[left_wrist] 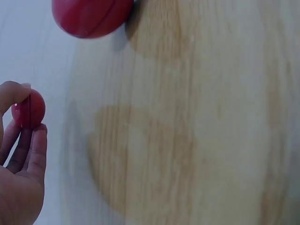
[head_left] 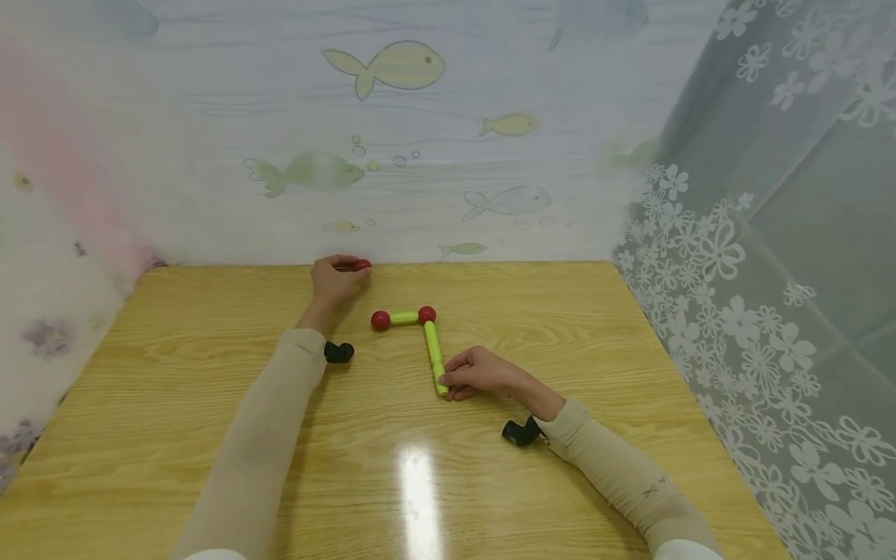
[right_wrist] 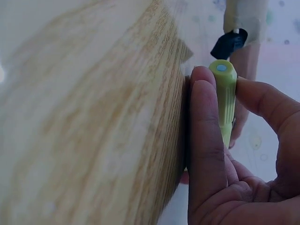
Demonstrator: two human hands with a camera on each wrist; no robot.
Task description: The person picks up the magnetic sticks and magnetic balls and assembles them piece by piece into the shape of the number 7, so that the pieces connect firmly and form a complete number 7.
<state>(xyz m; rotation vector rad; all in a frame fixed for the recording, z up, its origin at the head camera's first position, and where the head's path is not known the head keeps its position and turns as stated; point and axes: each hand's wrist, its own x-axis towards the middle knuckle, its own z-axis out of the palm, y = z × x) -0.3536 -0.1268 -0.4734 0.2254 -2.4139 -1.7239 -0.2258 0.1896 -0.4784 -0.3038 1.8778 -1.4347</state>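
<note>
My left hand (head_left: 334, 281) is at the far edge of the table, pinching a red ball (head_left: 361, 265) between thumb and fingers. The left wrist view shows that ball (left_wrist: 31, 110) too, with a dark seam line round it. Nearer the middle, a short yellow-green rod (head_left: 404, 318) lies between two other red balls, a left one (head_left: 380, 320) and a right one (head_left: 427, 314). From the right ball a longer yellow-green rod (head_left: 432, 346) runs toward me. Its near end is pinched by my right hand (head_left: 483, 372); the right wrist view shows a pale round spot on the rod's tip (right_wrist: 221, 68).
The wooden table (head_left: 210, 435) ends at a wall covering (head_left: 420, 210) printed with fish. A flower-patterned sheer curtain (head_left: 742, 311) hangs along the right side. Black wrist cameras, one left (head_left: 340, 353) and one right (head_left: 521, 432), sit at the sleeves.
</note>
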